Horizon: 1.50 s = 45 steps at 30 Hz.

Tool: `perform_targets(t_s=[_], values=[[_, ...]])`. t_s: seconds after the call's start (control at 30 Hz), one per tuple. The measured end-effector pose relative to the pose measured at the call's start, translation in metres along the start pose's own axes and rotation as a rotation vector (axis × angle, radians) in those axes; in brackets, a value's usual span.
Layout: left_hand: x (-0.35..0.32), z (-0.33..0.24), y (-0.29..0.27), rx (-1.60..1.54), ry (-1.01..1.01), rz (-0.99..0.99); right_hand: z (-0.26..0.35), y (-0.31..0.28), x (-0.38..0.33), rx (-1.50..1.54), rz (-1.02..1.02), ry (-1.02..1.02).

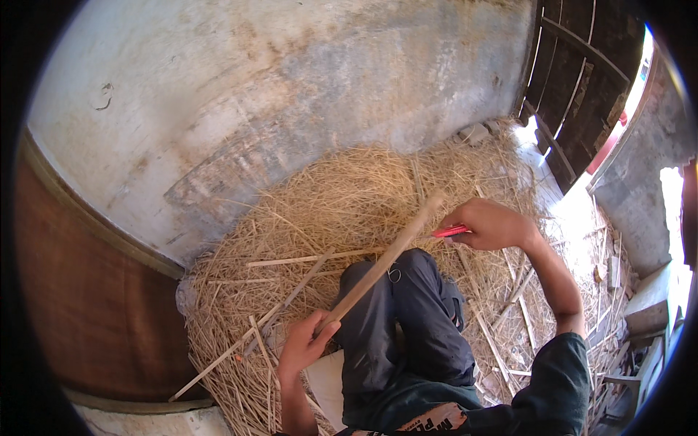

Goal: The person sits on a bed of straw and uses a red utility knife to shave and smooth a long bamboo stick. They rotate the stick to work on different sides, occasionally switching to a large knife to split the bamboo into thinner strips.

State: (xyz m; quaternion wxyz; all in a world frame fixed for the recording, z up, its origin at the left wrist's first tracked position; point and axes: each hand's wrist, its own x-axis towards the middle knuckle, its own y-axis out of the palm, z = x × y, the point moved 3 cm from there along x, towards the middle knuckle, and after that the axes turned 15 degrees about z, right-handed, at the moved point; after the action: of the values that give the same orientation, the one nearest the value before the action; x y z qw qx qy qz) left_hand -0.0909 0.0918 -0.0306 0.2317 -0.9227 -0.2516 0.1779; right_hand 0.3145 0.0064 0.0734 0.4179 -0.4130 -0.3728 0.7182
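My left hand (302, 344) is closed round the lower end of a long wooden stick (382, 267). The stick slants up and to the right across my dark trousers (429, 327), its far end above the straw. My right hand (488, 222) is closed on a slim red tool (451, 231), shaped like a utility knife; its tip points left towards the upper part of the stick. A blade cannot be made out, nor whether the tool touches the wood. Beyond my knees spreads a thick heap of dry straw (342, 178).
Several thin wooden strips (287, 291) lie on the straw to the left, and more (525, 320) to the right. A stained plaster wall (240, 87) rises behind the heap. At the left is a brown panel (94, 291); far right stands a dark plank door (574, 80).
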Motion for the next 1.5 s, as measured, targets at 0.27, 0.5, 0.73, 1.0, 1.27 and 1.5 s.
perform_targets(t_s=[0.27, 0.5, 0.73, 1.0, 1.27, 1.5], values=[[0.048, -0.01, 0.042, -0.601, 0.041, -0.031, 0.068, 0.008, -0.031, -0.047, -0.867, 0.3], [0.073, -0.048, 0.073, -1.185, 0.032, 0.3, 0.089, 0.085, 0.002, 0.222, -0.733, 0.04], [0.063, -0.073, 0.08, -1.139, 0.076, 0.334, 0.081, 0.083, 0.007, 0.257, -0.728, 0.033], [0.056, -0.087, 0.08, -1.118, 0.118, 0.366, 0.084, 0.074, 0.006, 0.096, -0.753, -0.027], [0.049, -0.092, 0.083, -0.909, 0.119, 0.205, 0.085, 0.062, 0.003, 0.041, -0.797, -0.03], [0.041, -0.09, 0.084, -0.895, 0.098, 0.203, 0.079, 0.056, 0.004, 0.05, -0.799, -0.003]])
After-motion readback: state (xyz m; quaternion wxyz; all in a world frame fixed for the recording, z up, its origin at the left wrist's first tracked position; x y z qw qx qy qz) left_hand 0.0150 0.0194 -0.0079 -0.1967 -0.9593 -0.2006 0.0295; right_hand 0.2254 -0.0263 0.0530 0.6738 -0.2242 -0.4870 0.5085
